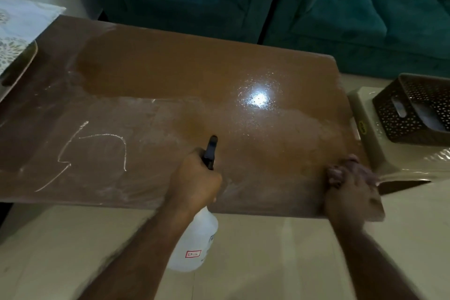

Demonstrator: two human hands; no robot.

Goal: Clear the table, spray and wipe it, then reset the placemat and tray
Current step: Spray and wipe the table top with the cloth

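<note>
A brown table [170, 75] fills the middle of the view, dusty with white scribbles on its left half and wet, shiny spray droplets around a light glare on its right half. My left hand [194, 180] grips a white spray bottle [194, 241] by its black trigger head, nozzle aimed across the tabletop. My right hand [348, 192] presses a dark purplish cloth [350, 165] onto the table's near right corner. At the far left edge lies a brown tray [18, 66] with a pale patterned placemat [17, 24] on it.
A beige plastic stool [365, 114] stands right of the table and carries a dark perforated basket [414, 109]. Teal sofas [341, 7] run along the far side. Pale tiled floor [267, 263] lies in front of the table.
</note>
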